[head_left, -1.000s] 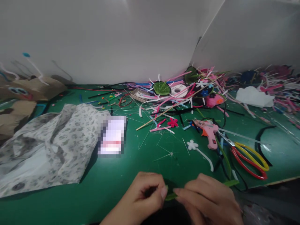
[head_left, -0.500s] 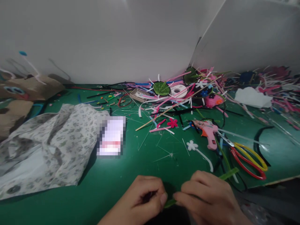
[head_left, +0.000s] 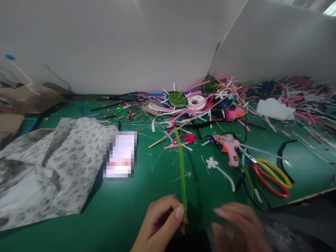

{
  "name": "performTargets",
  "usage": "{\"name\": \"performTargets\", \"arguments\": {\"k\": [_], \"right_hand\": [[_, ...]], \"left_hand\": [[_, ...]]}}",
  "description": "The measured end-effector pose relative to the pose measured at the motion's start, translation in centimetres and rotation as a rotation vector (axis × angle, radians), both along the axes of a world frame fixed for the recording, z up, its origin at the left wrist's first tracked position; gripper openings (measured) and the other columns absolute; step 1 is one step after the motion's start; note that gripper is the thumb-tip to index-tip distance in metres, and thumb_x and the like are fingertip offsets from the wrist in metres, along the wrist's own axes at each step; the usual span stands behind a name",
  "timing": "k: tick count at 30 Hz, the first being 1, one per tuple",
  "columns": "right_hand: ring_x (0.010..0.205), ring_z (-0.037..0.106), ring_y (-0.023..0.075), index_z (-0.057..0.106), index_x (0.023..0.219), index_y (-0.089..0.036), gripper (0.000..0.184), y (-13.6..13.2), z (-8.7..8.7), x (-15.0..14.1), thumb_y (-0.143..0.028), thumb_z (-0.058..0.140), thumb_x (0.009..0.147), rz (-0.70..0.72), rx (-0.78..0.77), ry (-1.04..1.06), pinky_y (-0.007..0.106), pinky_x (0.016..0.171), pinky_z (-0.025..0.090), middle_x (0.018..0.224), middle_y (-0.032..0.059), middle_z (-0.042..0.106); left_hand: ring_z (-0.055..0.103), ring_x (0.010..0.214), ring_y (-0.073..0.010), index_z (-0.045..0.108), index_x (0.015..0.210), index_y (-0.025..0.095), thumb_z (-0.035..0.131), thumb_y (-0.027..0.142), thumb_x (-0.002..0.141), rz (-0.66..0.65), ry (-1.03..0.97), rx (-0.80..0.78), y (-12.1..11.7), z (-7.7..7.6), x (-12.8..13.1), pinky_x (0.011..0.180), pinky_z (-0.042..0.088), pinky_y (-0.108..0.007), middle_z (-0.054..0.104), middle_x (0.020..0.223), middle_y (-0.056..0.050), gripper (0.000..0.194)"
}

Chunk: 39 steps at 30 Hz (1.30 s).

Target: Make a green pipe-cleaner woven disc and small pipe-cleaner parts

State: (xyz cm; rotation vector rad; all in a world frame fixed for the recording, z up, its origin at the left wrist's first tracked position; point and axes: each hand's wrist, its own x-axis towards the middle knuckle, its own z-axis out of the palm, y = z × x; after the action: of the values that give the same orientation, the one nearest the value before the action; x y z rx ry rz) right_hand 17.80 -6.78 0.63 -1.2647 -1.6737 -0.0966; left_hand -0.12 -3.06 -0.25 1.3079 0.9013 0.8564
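Observation:
My left hand (head_left: 165, 218) pinches the lower end of a green pipe cleaner (head_left: 181, 161) between thumb and fingers. The pipe cleaner stands up from the pinch, nearly straight, its top leaning slightly left. To the right, near the bottom edge, my right hand (head_left: 236, 227) is blurred by motion. Its thumb and fingers are apart, and I see nothing between them. Beyond it on the table lies a white flower on a stem (head_left: 212, 162), also of pipe cleaner. A pink glue gun (head_left: 232, 150) rests farther right, beside scissors with red and yellow handles (head_left: 273, 176).
A pixelated bright phone-like screen (head_left: 121, 154) lies at the left on the green table (head_left: 147, 210), against patterned cloth (head_left: 76, 157). Coloured stems, a pink flower (head_left: 190, 138), a white roll (head_left: 196, 102) and a wooden stick (head_left: 168, 135) crowd the back. Paper-brown shapes (head_left: 31, 98) stand far left.
Both hands were together on the green pipe cleaner, which lay low between them. Now my right hand has let go and moved off it, and the pipe cleaner points upward from my left hand.

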Motion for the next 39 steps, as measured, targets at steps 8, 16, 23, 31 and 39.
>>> {"name": "performTargets", "arguments": {"k": [8,16,23,31,39], "right_hand": [[0.07,0.069,0.0159,0.069,0.086,-0.023,0.007,0.6,-0.6,-3.9,-0.024,0.069,0.08,0.007,-0.4,0.537,0.021,0.062,0.057,0.081,0.0023,0.072],[0.061,0.066,0.0099,0.068,0.082,-0.022,0.012,1.3,0.6,-1.5,-0.012,0.063,0.079,0.349,-0.472,0.177,0.014,0.057,0.053,0.067,-0.0027,0.069],[0.062,0.07,0.0149,0.072,0.079,-0.022,0.005,1.4,0.8,-0.8,-0.027,0.07,0.078,0.091,-0.575,0.326,0.016,0.058,0.057,0.071,0.0008,0.074],[0.063,0.072,0.0196,0.074,0.074,-0.021,0.016,1.7,0.8,-1.6,-0.036,0.076,0.071,0.021,-0.744,0.71,0.019,0.059,0.059,0.069,0.0037,0.074],[0.063,0.071,0.0179,0.074,0.074,-0.022,0.007,1.3,0.3,-1.7,-0.028,0.073,0.074,0.033,-0.64,0.622,0.02,0.058,0.059,0.07,0.0028,0.073]], "left_hand": [[0.053,0.063,-0.0122,0.055,0.064,0.018,0.045,0.051,0.094,-0.077,0.147,0.034,-0.5,-0.5,0.9,0.063,0.04,-0.022,0.058,0.064,-0.001,0.046],[0.046,0.063,-0.0123,0.062,0.068,0.019,0.056,0.05,0.088,-0.262,0.232,-0.023,0.3,0.8,-1.7,0.06,0.04,-0.02,0.056,0.065,0.001,0.037],[0.056,0.083,-0.0139,0.059,0.077,0.02,0.044,0.048,0.095,-0.26,0.278,-0.073,1.3,2.0,-1.8,0.077,0.039,-0.021,0.062,0.08,0.0,0.037],[0.053,0.072,-0.0132,0.056,0.079,0.019,0.04,0.041,0.097,-0.185,0.289,0.05,0.7,1.8,-0.3,0.068,0.039,-0.022,0.058,0.076,0.0,0.032],[0.051,0.067,-0.0125,0.054,0.076,0.019,0.04,0.039,0.097,-0.159,0.298,0.1,0.4,0.9,0.2,0.064,0.038,-0.021,0.056,0.072,0.001,0.033]]}}
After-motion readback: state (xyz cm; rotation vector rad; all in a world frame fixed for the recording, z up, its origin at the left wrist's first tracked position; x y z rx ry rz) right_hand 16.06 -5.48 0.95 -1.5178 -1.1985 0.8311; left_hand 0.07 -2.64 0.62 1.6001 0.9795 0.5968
